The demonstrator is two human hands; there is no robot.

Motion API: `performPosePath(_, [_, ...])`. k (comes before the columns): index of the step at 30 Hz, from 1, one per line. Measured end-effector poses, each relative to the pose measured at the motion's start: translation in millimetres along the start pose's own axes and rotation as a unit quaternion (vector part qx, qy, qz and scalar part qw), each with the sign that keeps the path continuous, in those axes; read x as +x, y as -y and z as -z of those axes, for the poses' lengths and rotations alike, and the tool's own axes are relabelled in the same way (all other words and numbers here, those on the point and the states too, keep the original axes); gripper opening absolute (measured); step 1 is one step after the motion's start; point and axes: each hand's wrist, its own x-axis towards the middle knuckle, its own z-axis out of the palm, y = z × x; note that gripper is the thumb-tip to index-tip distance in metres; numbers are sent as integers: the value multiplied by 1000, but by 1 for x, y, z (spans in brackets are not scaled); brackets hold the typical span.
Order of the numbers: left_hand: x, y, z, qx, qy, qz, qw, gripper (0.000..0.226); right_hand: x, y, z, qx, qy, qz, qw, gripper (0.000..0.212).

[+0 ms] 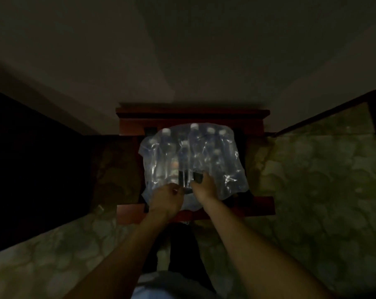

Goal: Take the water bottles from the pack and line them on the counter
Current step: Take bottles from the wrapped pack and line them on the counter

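Dimly, curled fingers [176, 190] of the left hand [166, 198] are seen, apparently pinching the clear wrap of the pack [193, 160]; the right hand [203, 187] grips its opening. White-capped water bottles [166, 147] are held inside, at twelve o'clock, on a wooden stand [262, 205].

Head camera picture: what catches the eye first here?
The shiny plastic-wrapped pack of water bottles glints at the centre of a dark room, lying on a reddish wooden stand. At its near edge, the left hand and right hand work at the wrap.
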Motion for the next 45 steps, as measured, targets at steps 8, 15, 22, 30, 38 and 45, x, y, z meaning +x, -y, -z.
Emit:
performPosePath(8, [26, -4, -25, 12, -17, 53, 998, 39, 46, 1, -19, 76, -10, -8, 997, 80])
performPosePath(15, [37, 2, -14, 4, -23, 62, 998, 38, 73, 19, -30, -17, -49, -102, 993, 51])
performPosePath(22, [34, -4, -1, 16, -10, 59, 998, 42, 44, 18, -17, 122, -8, -111, 986, 40])
performPosePath(30, [23, -22, 14, -13, 8, 29, 999, 45, -10, 32, 5, 338, 39, -192, 921, 47])
performPosePath(38, [-2, -45, 21, -411, 187, 160, 878, 57, -74, 47, 42, 102, -9, -93, 990, 34])
performPosePath(45, [-4, -35, 59, -384, 315, 98, 862, 39, -107, 76, 67, -129, 83, 79, 985, 30])
